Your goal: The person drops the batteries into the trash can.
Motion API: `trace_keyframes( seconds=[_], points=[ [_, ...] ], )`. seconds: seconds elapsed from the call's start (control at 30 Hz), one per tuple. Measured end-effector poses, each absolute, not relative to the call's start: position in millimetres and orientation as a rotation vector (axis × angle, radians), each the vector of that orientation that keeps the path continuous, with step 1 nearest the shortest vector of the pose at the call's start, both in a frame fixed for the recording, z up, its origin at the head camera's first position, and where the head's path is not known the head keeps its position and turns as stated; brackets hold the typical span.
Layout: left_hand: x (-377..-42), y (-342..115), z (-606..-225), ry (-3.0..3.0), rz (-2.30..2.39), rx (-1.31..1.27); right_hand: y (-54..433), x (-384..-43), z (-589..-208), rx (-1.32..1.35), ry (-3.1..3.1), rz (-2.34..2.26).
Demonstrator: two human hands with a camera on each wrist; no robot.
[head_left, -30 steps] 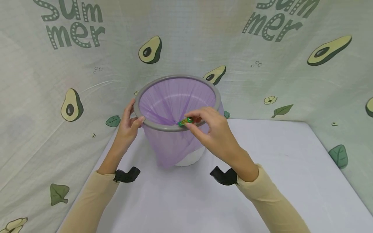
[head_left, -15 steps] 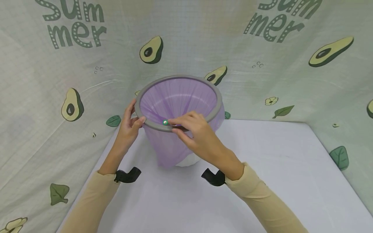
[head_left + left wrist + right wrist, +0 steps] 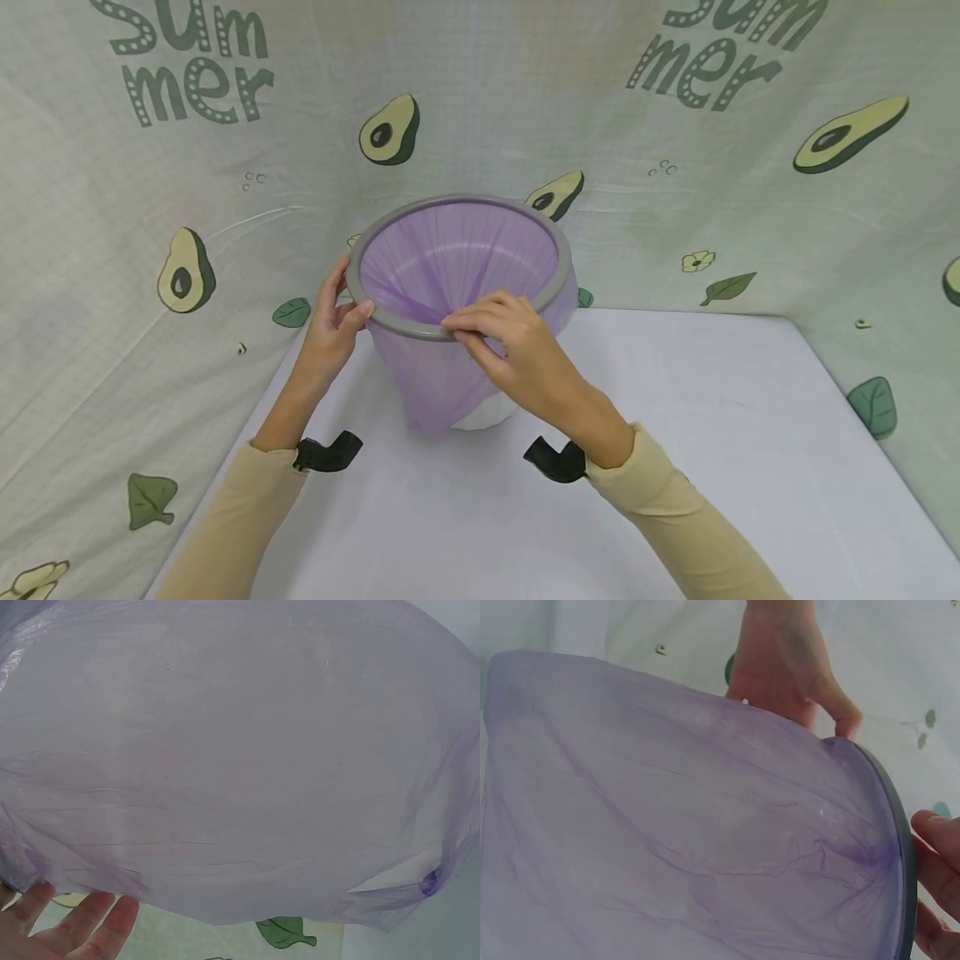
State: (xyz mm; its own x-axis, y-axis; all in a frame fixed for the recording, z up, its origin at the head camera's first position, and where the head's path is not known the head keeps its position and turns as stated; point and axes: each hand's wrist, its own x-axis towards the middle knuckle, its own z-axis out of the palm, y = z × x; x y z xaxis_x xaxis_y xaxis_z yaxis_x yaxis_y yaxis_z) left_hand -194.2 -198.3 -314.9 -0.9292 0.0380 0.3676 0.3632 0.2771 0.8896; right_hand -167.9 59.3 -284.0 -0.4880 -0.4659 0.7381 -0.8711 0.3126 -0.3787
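Observation:
A trash can [image 3: 564,260] with a grey rim and a sheer purple bag [image 3: 427,375] lining it stands in the middle of the head view. My left hand [image 3: 330,329] grips the rim at its left side, thumb on top and fingers outside. Over the near part of the rim is my right hand [image 3: 517,350], fingertips close together and bent down, with nothing showing between them. In the right wrist view its fingers [image 3: 939,862] are right by the rim. The left wrist view shows left fingertips [image 3: 112,926] against the bag. No battery is visible inside the can.
The can stands on a white table [image 3: 712,433]. Behind and beside it hangs a pale cloth [image 3: 480,108] printed with avocados and leaves. Black wrist mounts [image 3: 330,451] stick out inward from both sleeves.
My right hand moved left along the rim carrying a green battery, then let it go; the battery has dropped out of sight into the can. The left hand kept its grip.

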Motion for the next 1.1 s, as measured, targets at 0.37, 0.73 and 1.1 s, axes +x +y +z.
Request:
trace_keyframes(
  seconds=[0.37,0.73,1.1],
  points=[
    [-194.6,-198.3,-315.1,-2.279,-1.694,-0.384,69.4,-161.9,-281.9,1.177,-2.076,1.041],
    [-188.7,-205.2,-308.1,-2.516,-1.435,-0.369,107.7,-153.8,-287.9,1.139,-2.016,0.960],
    [-152.9,-192.6,-304.2,-2.457,-1.115,-0.373,167.9,-141.5,-308.8,0.966,-2.187,0.824]
  ],
)
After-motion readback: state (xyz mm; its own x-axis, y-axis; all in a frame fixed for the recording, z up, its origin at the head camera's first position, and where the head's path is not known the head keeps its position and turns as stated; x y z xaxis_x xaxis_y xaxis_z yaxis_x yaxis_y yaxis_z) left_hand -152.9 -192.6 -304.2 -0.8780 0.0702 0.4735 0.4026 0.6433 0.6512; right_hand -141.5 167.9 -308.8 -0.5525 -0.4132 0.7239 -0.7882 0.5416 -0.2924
